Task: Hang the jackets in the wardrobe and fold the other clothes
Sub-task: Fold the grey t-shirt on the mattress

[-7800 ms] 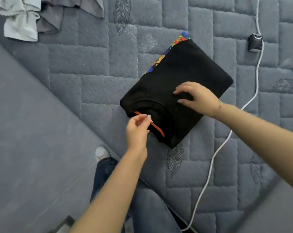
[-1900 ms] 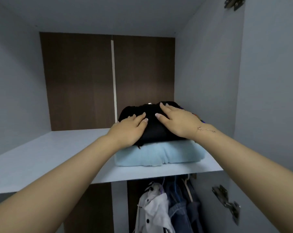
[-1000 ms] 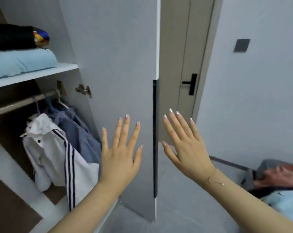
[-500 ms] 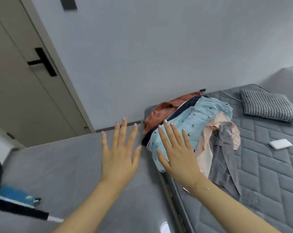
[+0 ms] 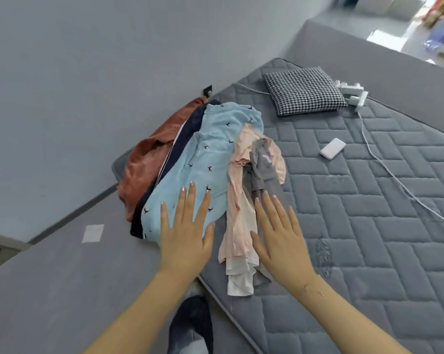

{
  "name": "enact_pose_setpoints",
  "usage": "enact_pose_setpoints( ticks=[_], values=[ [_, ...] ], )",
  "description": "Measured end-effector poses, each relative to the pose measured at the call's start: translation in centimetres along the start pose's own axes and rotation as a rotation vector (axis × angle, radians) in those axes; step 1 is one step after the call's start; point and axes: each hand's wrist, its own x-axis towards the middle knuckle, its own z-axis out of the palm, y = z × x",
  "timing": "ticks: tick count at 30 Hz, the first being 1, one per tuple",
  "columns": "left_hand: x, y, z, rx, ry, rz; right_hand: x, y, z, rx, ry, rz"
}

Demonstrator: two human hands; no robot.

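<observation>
Quilted mattress point(image 5: 369, 226) bears heaped clothes point(image 5: 203, 154); both hands spread, holding nothing

pile: unfolded clothes heaped on the near-left corner of the quilted grey mattress point(image 5: 369, 226), garments overlapping side by side
rust garment point(image 5: 144, 164): leftmost, crumpled, at the mattress edge
navy garment point(image 5: 182, 139): narrow dark strip between the rust one and the light blue one, mostly covered
blue garment point(image 5: 203, 159): light blue with small dark bird prints, largest, spread on top in the middle of the pile
pink garment point(image 5: 237, 200): pale pink, long and rumpled, lying right of the blue one, with paler layers at its near end
grey garment point(image 5: 263, 162): twisted, lying on the pink one at the pile's right edge
</observation>
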Motion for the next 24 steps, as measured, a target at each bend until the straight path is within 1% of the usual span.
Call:
enact_pose_setpoints(
  ticks=[6,10,14,18,20,22,24],
  values=[
    [11.9,-4.9,10.6,-0.079,-0.193,0.064,10.2,1.2,8.3,0.055,-0.082,0.193],
    [18.8,-7.5,18.7,-0.032,-0.303,0.130,15.5,2.4,14.9,0.107,-0.131,0.278],
    [24.2,-9.9,26.9,-0.019,-0.433,0.122,19.2,3.4,21.9,0.134,-0.180,0.312],
    [27.7,-12.1,33.6,-0.102,-0.442,-0.002,21.8,3.8,28.3,0.161,-0.218,0.309],
    [28.7,-12.3,36.0,-0.141,-0.443,-0.060,22.7,4.0,30.7,0.151,-0.235,0.345],
    [28.9,-11.8,37.7,-0.166,-0.446,-0.089,23.3,4.5,32.8,0.110,-0.280,0.411],
    [28.6,-11.4,38.8,-0.172,-0.418,-0.091,23.4,4.9,34.4,0.115,-0.266,0.443]
  ],
)
